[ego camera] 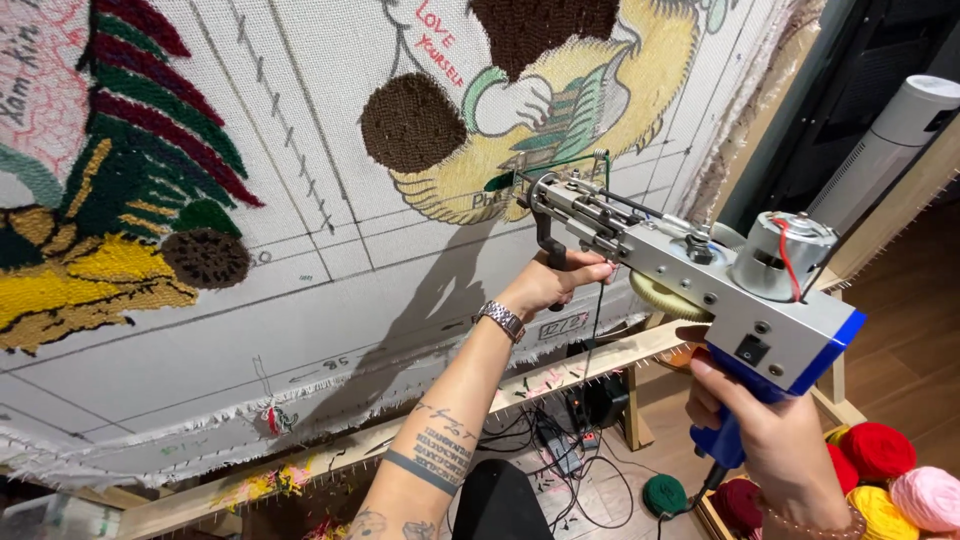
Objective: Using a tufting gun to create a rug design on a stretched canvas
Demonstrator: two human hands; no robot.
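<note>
Both hands were clamped on a tufting gun [690, 270], a grey metal tool with a blue grip and a small silver motor on its back. The right hand [770, 440] was wrapped around the blue pistol grip at the tool's rear, fingers closed tight. The left hand [555, 283], with a metal watch [502, 320] on its wrist and tattoos along the forearm, was closed around the black front handle under the tool's nose. The gun's needle tip met the stretched white cloth [380, 250] at the lower edge of a yellow tufted patch [480, 180], beside a brown tufted circle [412, 122]. Green yarn ran to the needle. The cloth was pinned to a wooden frame [560, 375] along its bottom edge. Balls of red, pink and yellow yarn [890, 470] sat in a crate near the lower right corner of the frame, on the floor.
</note>
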